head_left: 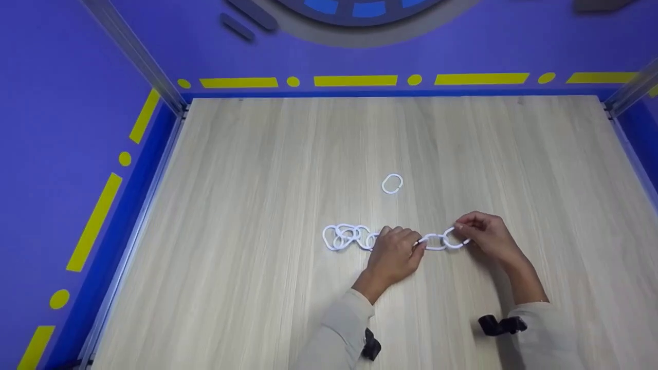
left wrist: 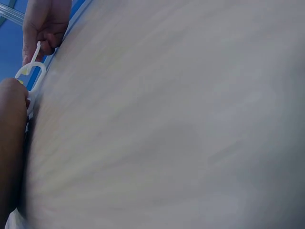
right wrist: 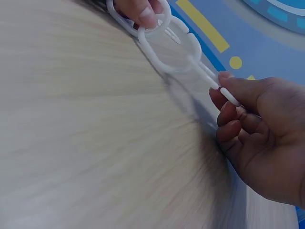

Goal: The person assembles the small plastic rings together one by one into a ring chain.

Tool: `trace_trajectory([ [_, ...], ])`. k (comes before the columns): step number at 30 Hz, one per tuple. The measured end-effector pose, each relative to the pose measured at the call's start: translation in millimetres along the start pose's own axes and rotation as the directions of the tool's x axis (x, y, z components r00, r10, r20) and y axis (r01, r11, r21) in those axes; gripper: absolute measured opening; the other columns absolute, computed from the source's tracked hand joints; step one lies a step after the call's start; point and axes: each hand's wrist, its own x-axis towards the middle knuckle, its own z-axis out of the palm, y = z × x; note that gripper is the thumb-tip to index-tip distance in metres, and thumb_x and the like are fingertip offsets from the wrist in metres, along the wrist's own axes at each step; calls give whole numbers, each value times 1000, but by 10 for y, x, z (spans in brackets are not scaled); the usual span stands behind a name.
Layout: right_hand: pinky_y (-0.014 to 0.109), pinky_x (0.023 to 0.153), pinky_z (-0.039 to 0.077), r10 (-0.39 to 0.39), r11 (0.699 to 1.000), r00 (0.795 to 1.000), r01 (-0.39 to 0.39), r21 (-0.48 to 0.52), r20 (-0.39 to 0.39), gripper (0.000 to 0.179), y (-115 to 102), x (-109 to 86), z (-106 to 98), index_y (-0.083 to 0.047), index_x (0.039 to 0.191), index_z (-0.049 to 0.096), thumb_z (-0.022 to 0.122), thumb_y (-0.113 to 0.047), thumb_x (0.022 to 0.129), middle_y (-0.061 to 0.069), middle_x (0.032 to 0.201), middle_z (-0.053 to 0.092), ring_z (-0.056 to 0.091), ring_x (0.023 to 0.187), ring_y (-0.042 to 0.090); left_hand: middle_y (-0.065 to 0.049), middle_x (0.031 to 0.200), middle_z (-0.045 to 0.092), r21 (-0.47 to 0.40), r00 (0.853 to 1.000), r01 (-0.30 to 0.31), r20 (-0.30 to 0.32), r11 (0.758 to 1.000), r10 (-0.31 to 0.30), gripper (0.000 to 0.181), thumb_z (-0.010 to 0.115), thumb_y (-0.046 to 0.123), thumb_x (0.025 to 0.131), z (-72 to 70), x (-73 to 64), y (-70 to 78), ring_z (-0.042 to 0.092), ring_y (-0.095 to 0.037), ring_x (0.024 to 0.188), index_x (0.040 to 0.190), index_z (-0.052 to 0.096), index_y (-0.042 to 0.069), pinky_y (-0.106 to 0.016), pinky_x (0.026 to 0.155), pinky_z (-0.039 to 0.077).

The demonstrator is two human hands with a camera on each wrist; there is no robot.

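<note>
A chain of white plastic C-shaped rings [head_left: 435,249] runs between the two hands, low over the wooden table. My left hand [head_left: 396,252] grips a middle link, its fingers curled over and partly hiding it. To its right, my right hand [head_left: 488,236] pinches the end ring [head_left: 453,247] between thumb and fingertips. In the right wrist view, this end ring [right wrist: 230,97] passes through a neighbouring link [right wrist: 152,58], whose side has a small gap. The chain's other links [head_left: 325,237] lie bunched on the table left of the left hand.
One loose white ring [head_left: 383,184] lies on the table [head_left: 257,180], farther back than the hands. Blue panels [head_left: 241,61] with yellow marks stand behind and along the sides. A black wrist mount [head_left: 501,325] sits by the right sleeve, another [head_left: 371,345] by the left.
</note>
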Motion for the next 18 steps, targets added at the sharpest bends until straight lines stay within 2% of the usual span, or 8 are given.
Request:
trace_trajectory([
  [4,20,62,46,23,999,1000,-22,-47,14,27,15,8,-18,10,111,65,64,-14,99,-18,81,63,52,71,0,12,93,74,24,997,64,52,998,-65,21,60,40,96,-24,22,33,67,-7,83,103,73,24,-27,74,43],
  [7,21,59,46,41,998,999,-40,-55,27,28,15,6,-32,10,113,65,63,-15,100,-16,81,63,53,70,1,13,102,71,74,985,116,120,990,-125,34,58,50,93,-72,62,67,64,-10,90,115,69,27,-30,79,41],
  [10,23,56,45,55,996,998,-53,-67,25,28,21,6,-38,9,114,64,62,-15,101,-15,81,63,53,67,2,11,114,65,151,972,123,179,981,-150,49,53,62,92,-106,111,121,59,-12,98,128,62,29,-32,84,39],
  [14,23,56,46,54,996,998,-52,-66,26,27,38,4,-40,10,114,64,62,-13,101,-15,81,64,54,67,1,10,124,61,218,978,59,183,974,-100,59,48,71,92,-81,164,243,58,-11,108,131,59,30,-33,90,40],
  [18,22,56,46,42,998,998,-41,-40,36,27,54,4,-28,12,113,63,62,-12,100,-17,80,65,56,68,-1,12,121,63,255,987,-2,159,967,-40,58,43,74,94,2,201,367,59,-9,110,127,60,30,-32,93,41],
])
